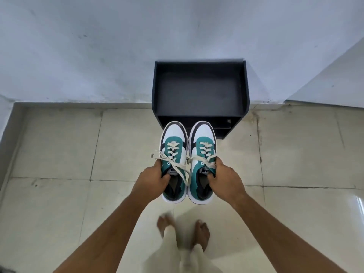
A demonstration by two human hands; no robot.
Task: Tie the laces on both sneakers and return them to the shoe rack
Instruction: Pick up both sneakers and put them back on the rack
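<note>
A person stands barefoot on the tiled floor point(59, 154), facing a black shoe rack point(200, 91) that stands against the pale wall point(98, 46). Both arms reach forward, each carrying one sneaker in the air just in front of the rack's lower shelf.

The left hand point(152, 179) grasps the left sneaker point(174, 160) at its collar, fingers curled into the opening and thumb on the outer side. The right hand point(225, 178) grips the right sneaker point(202, 160) the same way.

The two sneakers hang side by side, nearly touching, soles downward. Each one's long axis runs straight from the person toward the rack: white toes point at the rack, heels point back at the person. Their toes overlap the front edge of the rack in this view.

The cream laces point(177, 164) on both sneakers are tied in bows; the loops and ends of the left one spread loosely across its teal upper.

The rack's top tray holds nothing visible.
</note>
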